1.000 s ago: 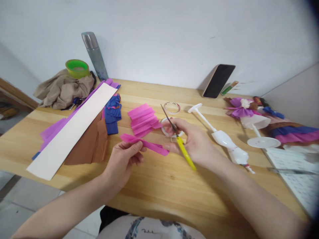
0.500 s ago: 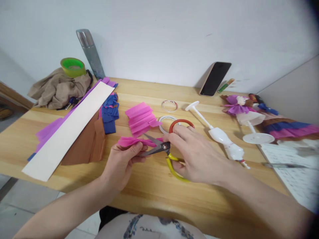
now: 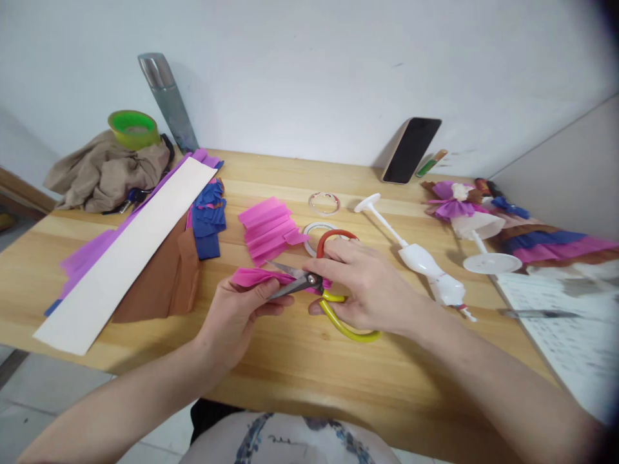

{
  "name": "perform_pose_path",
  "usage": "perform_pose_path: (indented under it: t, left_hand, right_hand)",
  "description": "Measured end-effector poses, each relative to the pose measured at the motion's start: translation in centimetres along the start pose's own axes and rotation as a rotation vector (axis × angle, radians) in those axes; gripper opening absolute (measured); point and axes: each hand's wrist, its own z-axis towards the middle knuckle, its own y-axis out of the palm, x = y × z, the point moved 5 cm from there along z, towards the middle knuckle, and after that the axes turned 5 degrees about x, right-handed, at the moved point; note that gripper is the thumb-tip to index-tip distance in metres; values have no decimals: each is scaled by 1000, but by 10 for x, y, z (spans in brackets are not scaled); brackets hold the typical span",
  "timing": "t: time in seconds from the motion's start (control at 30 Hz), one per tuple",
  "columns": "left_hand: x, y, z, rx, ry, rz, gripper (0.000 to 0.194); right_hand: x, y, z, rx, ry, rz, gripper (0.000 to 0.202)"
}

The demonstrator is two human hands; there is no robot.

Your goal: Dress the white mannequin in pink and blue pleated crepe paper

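A folded strip of pink crepe paper [image 3: 249,277] is held above the worktop [image 3: 290,374], its near end pinched in the left hand [image 3: 242,303]. That grip is closed, thumb pressed on top and fingers curled beneath, apparently so that the thin folds are kept together. The strip is led in between the parted blades of the scissors [image 3: 312,279], which are gripped in the right hand [image 3: 365,283]. The right grip is wrapped around the orange and yellow handles; how deeply the loops are entered cannot be told. Both forearms are angled inward from the lower corners, the right palm turned down, presumably so that blades and paper are met at mid-view. Just beyond, a pleated pink piece [image 3: 269,231] is laid flat, beside a white tape roll [image 3: 309,231].
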Motion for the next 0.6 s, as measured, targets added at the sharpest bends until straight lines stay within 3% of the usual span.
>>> perform_pose_path:
  t: [0.6]
  left_hand:
    - [-4, -1, 0, -68, -52, -92, 24]
  right_hand:
    - [10, 6, -9, 26, -80, 58, 45]
